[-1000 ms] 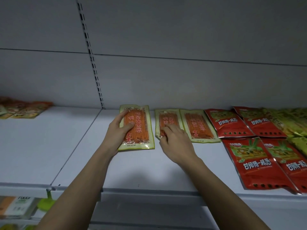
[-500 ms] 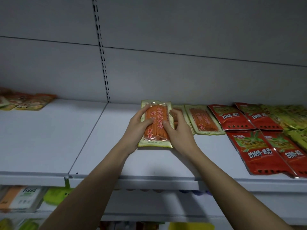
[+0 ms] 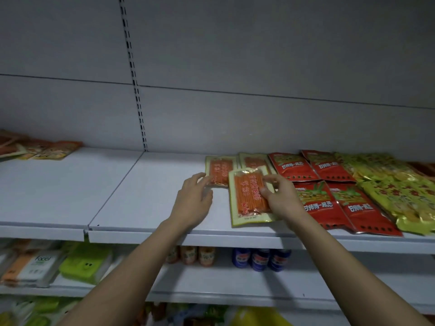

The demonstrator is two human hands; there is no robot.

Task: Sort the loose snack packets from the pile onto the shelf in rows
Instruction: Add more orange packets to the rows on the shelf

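Since a moment ago, both hands have parted: the right hand (image 3: 280,198) pinches the orange stick packet (image 3: 250,198) at the shelf (image 3: 141,196) front, while the left hand (image 3: 193,198) hovers with loose, empty fingers.

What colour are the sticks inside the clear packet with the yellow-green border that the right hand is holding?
Orange, with red writing over them, seen in the head view on the yellow-green-bordered clear packet.

We are reading "Facial" on a white and orange pack (image 3: 35,267) at the lower shelf's left end. We are seeing white Chinese characters on the red packets (image 3: 317,203), too blurred to read.
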